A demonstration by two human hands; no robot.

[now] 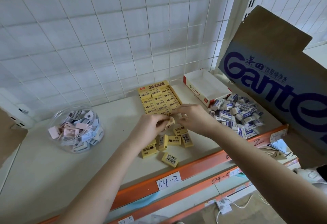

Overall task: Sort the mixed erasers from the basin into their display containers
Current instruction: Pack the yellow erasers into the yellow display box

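A yellow display box point(140, 94) on the shelf is nearly filled with rows of yellow 2B erasers. Just in front of it my left hand point(150, 123) grips a yellow eraser point(170, 123). My right hand point(192, 116) hovers beside it at the box's front edge, fingers curled toward the same spot; a small pale piece shows at its fingertips, blurred. Several loose yellow erasers point(169, 143) lie on the shelf below my hands. A heap of white-and-blue erasers point(237, 115) lies to the right, beside a red-and-white display box point(192, 86) whose inside shows white.
A clear round tub point(76, 128) of pink, blue and white pieces stands at the left. A large Ganten cardboard box point(276, 82) leans in at the right. White wire grid backs the shelf. The orange shelf edge point(194, 169) carries a label 04-2.
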